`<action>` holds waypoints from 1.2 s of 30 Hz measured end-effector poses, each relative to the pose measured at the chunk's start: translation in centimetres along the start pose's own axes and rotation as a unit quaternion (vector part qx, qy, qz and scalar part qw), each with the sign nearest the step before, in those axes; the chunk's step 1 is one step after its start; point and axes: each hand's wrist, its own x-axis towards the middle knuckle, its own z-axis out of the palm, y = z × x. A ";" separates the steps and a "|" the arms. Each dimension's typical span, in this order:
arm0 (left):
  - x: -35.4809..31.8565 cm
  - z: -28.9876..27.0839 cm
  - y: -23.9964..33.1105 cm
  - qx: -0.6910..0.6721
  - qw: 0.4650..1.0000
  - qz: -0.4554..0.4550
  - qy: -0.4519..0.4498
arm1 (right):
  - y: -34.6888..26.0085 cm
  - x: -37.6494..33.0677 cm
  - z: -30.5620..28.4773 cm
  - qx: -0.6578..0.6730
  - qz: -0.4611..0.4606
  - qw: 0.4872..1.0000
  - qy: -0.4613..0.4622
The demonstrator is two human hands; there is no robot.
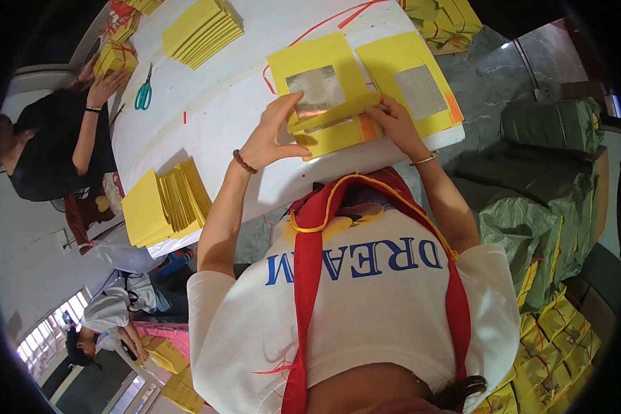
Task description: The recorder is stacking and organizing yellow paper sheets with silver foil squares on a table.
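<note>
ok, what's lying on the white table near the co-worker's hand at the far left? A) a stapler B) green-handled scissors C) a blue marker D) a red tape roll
B: green-handled scissors lie on the white table, just right of the co-worker's hand resting on a tied yellow paper bundle.

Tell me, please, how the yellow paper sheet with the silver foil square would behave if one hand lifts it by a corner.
The yellow sheet with silver foil looks thin and flat, so it is probably light and would likely droop. The foil square seems delicate and may crease. The left hand and right hand both grip the small stack, which suggests loose sheets slide easily.
</note>
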 end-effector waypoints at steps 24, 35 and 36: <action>-0.6 2.9 -2.3 -0.100 0.924 -0.330 0.162 | -5.9 0.6 3.5 -0.181 -0.042 0.981 0.050; 0.5 3.4 -4.0 -0.115 0.913 -0.342 0.192 | -3.8 1.8 3.7 -0.301 -0.009 0.949 0.094; 0.5 3.3 -3.8 -0.100 0.913 -0.344 0.196 | -3.7 1.9 3.9 -0.308 -0.012 0.947 0.095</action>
